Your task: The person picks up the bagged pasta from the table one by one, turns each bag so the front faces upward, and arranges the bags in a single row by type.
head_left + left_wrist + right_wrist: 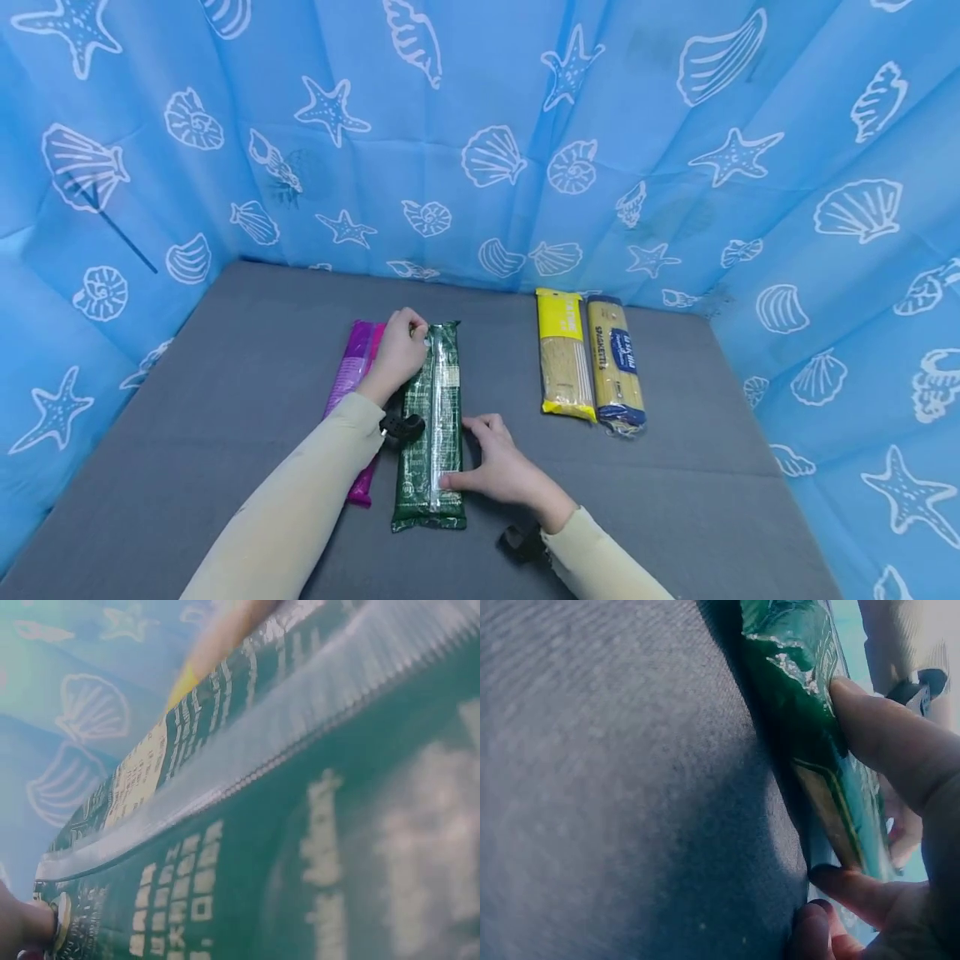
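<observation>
A long green spaghetti packet lies on the grey cloth with its silvery seam facing up. At its far end my left hand holds the upper left edge with curled fingers; in the left wrist view a thumb touches that end. My right hand grips the near right side, thumb on top and fingers along the edge. Pressing on the green wrapper, the right thumb shows in the right wrist view. Partly hidden under my left forearm, a purple packet lies just left of the green one.
Toward the back right, a yellow-ended pasta packet lies beside a blue-ended spaghetti packet. Grey cloth covers the table. A blue curtain with shells and starfish surrounds the back and sides.
</observation>
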Tool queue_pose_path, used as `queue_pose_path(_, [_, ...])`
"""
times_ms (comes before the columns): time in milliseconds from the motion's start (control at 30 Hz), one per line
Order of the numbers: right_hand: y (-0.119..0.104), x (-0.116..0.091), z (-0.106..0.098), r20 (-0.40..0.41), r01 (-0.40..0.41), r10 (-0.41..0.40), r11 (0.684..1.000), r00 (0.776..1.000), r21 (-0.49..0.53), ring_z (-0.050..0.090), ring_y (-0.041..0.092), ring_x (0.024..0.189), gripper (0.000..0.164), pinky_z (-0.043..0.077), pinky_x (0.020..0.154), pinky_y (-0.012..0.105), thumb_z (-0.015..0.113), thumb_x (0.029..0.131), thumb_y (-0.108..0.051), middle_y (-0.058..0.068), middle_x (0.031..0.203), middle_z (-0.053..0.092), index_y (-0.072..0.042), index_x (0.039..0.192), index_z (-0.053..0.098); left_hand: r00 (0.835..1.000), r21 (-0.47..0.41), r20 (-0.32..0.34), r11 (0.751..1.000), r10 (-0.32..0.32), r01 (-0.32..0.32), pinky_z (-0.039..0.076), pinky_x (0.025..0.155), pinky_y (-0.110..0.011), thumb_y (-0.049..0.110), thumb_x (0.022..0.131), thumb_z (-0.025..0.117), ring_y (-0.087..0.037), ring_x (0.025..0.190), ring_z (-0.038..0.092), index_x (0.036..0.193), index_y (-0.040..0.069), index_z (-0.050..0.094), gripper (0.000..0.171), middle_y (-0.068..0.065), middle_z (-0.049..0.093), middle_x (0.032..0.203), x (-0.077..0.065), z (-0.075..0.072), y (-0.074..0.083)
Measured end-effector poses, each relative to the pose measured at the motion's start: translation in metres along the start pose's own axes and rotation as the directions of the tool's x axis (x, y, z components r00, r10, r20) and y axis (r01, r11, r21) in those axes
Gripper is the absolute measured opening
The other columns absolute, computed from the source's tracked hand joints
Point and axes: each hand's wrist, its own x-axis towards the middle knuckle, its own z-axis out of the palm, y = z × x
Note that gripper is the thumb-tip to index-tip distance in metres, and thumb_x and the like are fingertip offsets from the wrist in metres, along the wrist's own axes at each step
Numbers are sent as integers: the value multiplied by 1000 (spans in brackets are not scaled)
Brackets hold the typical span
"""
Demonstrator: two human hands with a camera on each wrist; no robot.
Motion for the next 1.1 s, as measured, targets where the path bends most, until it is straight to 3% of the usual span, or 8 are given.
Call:
queue_pose_path(133, [1,0,-3,18,19,-20,999,1000,33,33,29,126,89,36,102,50,77,77,-51,13,136,33,-5,144,41,997,-66,-75,998,4,-9,44,68,-39,13,103,46,-27,82,49,100,6,52,9,-11,48,103,-2,-4,6])
queue_pose_path(300, [1,0,-4,9,27,-27,997,1000,72,31,31,130,89,33,105,52,74,81,-51,15,140,37,-1,146,37,988,-151,-130,987,-78,57,46,65,-37,13,102,47,-25,81,51,102,6,53,9,-11,49,103,-5,-5,9])
queue_pose_path(467, [4,0,-1,0,16,-16,980,1000,199,47,26,119,81,41,99,47,75,83,-44,11,130,49,-10,145,37,980,-212,-143,972,-136,104,47,64,-36,16,103,48,-25,81,52,106,7,54,11,-11,52,102,-6,-5,10])
queue_pose_path(600, [6,0,3,18,41,-52,923,999,383,62,20,97,65,51,85,38,75,86,-28,5,113,61,-12,139,41,985,-206,-148,977,-90,58,47,66,-37,17,103,47,-24,83,52,106,6,53,13,-11,51,105,-5,-3,12])
queue_pose_path(833, [12,-3,2,-21,81,-83,819,996,568,66,27,95,55,56,77,38,68,90,-6,14,115,64,-5,137,39,996,-149,-67,986,63,-72,40,60,-39,22,104,44,-26,70,41,109,9,52,16,-9,42,107,-10,-3,20])
queue_pose_path(967, [11,-6,-6,-88,105,-65,797,994,595,63,28,100,56,55,78,40,62,91,1,16,122,59,-7,140,37,993,-140,-29,983,118,-121,42,67,-39,22,104,46,-25,80,45,120,11,50,20,-7,41,120,-11,-2,25])
queue_pose_path(1100, [5,-9,-18,-154,121,-41,823,987,556,60,28,105,55,55,79,41,59,92,2,14,127,55,-9,142,37,988,-98,-12,983,156,-156,45,84,-41,22,103,49,-23,106,46,137,10,43,37,-8,34,140,-16,0,33])
